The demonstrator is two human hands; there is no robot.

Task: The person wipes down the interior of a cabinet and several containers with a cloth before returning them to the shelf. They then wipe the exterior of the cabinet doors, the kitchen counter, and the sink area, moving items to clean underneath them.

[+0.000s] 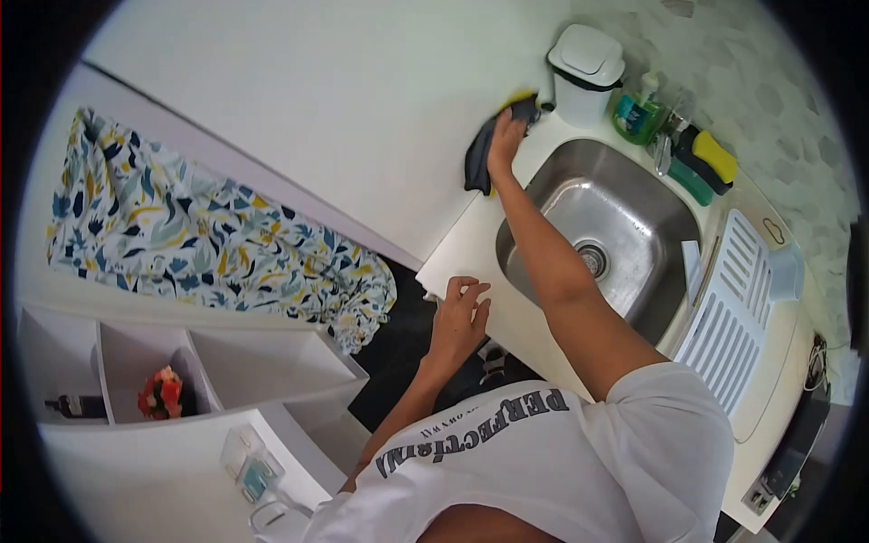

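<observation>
My right hand (507,145) reaches past the sink and presses on a dark grey cloth (479,161) with yellow edges. The cloth lies against the white wall panel, at the far left corner of the counter. My left hand (460,319) hovers by the counter's near left edge, with loosely bent fingers and nothing in them. Between my right arm and the tap is the steel sink (579,195), with its drain showing.
Behind the sink stand a small white bin (584,81), a green soap bottle (636,118), the tap (665,145) and sponges (711,158). A white dish rack (733,308) is at the right. At the left are a patterned curtain (208,235) and white shelves (262,362).
</observation>
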